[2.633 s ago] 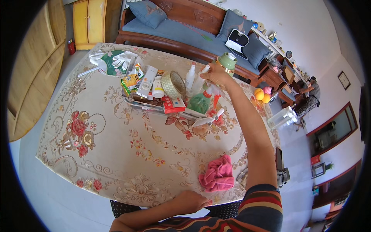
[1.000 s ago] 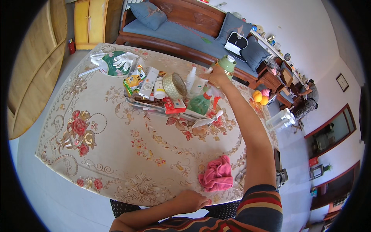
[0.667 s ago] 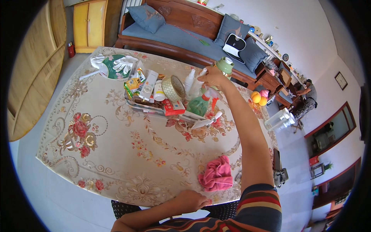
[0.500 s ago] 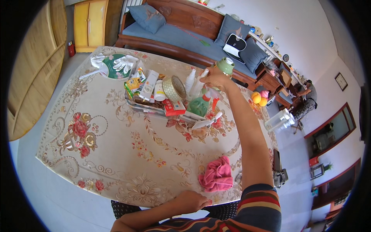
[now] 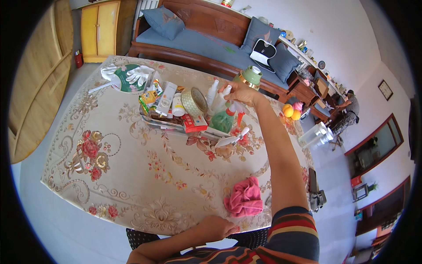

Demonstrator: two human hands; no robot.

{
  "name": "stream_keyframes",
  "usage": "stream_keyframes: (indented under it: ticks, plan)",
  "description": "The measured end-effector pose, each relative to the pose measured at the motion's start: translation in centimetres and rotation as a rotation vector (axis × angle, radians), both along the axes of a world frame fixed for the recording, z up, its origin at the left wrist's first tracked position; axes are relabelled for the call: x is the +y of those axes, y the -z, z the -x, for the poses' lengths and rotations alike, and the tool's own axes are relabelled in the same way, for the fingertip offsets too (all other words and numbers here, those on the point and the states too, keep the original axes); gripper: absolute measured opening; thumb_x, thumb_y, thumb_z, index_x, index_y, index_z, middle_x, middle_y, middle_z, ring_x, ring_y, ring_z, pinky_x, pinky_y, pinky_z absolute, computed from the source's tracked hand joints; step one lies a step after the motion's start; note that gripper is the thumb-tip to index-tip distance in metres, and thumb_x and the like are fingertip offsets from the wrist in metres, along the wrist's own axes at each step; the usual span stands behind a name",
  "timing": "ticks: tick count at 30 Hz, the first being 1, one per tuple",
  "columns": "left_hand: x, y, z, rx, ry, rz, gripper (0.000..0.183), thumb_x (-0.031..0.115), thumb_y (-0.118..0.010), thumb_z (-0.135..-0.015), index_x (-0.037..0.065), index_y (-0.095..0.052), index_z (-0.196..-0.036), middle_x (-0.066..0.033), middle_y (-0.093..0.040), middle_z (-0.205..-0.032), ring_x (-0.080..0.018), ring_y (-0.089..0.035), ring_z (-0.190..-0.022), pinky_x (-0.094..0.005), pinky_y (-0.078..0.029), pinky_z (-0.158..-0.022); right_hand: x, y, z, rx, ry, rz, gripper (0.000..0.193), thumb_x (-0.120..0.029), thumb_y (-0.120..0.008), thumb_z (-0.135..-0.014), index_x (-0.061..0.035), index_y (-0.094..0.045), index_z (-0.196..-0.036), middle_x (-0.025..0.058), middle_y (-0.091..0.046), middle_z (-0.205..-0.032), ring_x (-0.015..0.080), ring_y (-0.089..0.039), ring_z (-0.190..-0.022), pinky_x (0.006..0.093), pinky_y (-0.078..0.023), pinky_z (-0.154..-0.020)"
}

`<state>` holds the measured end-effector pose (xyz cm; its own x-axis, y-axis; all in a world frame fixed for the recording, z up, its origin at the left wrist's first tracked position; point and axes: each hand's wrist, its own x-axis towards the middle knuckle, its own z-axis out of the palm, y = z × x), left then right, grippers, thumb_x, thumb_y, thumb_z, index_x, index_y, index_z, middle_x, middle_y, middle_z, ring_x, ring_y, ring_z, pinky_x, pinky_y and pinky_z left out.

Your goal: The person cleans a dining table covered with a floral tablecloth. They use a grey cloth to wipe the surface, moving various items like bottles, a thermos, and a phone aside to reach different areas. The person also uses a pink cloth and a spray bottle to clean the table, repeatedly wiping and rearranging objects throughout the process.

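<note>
My right hand (image 5: 241, 93) reaches over the far right end of a loaded organizer box (image 5: 160, 123), its fingers closed on the white top of a clear spray bottle (image 5: 218, 104). Beside that bottle stand a slim white spray bottle (image 5: 212, 91) and a green spray bottle (image 5: 222, 119). The box also holds a roll of patterned tape (image 5: 194, 101), a white pill bottle (image 5: 177, 105), a long white carton (image 5: 166, 97) and a red box (image 5: 194, 123). My left hand (image 5: 215, 228) rests curled at the near table edge, left of a crumpled pink cloth (image 5: 244, 197).
A green thermos (image 5: 249, 76) stands behind my right hand. White gloves (image 5: 140, 75) lie on a green round fan (image 5: 128, 83) at far left. Clear cups (image 5: 313, 135) and yellow and pink balls (image 5: 292, 111) are at right. Another person (image 5: 350, 108) is in the background.
The view has shifted slightly. My right hand stays at the clear spray bottle's top, with its fingers a little lower around it. My left hand has not visibly moved.
</note>
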<state>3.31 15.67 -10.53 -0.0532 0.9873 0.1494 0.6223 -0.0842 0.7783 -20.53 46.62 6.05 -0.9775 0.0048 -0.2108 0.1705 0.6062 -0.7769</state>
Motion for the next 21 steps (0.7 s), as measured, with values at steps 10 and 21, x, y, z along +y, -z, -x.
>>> stream_keyframes:
  ticks: [10, 21]
  plan:
    - [0.0, 0.1, 0.0, -0.006, -0.002, -0.007, 0.032, 0.036, -0.049, -0.09, 0.01, -0.059, -0.075, -0.0122, -0.058, -0.062, -0.0334, -0.059, -0.059, -0.0464, -0.045, -0.053, -0.6, 1.0, 0.0, 0.14, -0.014, -0.205, 0.043, -0.008, -0.065, -0.081, -0.005, -0.052, -0.122, 0.0063, -0.059, -0.101, 0.017, -0.056, -0.09, 0.0284, -0.047, -0.08]
    - [0.0, 0.1, 0.1, -0.003, -0.013, -0.004, 0.033, 0.036, -0.049, -0.09, 0.009, -0.058, -0.074, -0.0128, -0.059, -0.063, -0.0342, -0.059, -0.061, -0.0469, -0.045, -0.055, -2.0, 0.1, 0.6, 0.128, 0.047, -0.549, 0.031, -0.024, -0.062, -0.085, 0.0004, -0.058, -0.104, 0.0112, -0.064, -0.091, 0.0189, -0.061, -0.086, 0.0321, -0.047, -0.074]
